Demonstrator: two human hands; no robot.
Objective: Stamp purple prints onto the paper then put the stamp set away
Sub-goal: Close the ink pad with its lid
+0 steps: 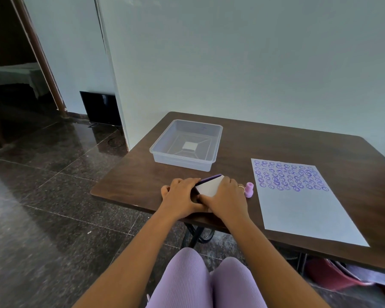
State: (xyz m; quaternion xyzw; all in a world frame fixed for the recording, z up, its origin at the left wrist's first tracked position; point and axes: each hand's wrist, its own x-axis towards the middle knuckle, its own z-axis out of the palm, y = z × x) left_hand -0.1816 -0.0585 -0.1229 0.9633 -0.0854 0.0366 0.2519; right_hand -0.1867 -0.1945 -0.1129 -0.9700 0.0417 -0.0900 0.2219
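Now, hands: both hands are on the ink pad point(210, 186) near the front edge of the table point(276, 143).
Left hand: the left hand point(181, 198) lies over the left side of the ink pad, with its fingers curled down around that edge, holding it.
Right hand: the right hand point(226, 198) lies over the right side of the ink pad and grips it too. A ring point(241, 187) shows on one finger.
Ink pad: its white lid is tilted up, and a purple strip shows along the far edge. I cannot tell if the lid is fully shut.
Stamp: the small pink stamp point(249, 189) stands on the table just to the right of the right hand, between the hand and the paper point(302, 210). No hand holds it.
Paper: it lies flat on the right part of the table. Rows of round purple prints point(289, 177) fill the far part. The near part is blank.
Box: the clear plastic box point(186, 145) sits on the table behind the hands, well apart from them.
Legs: lilac trousers point(207, 283) show at the bottom.
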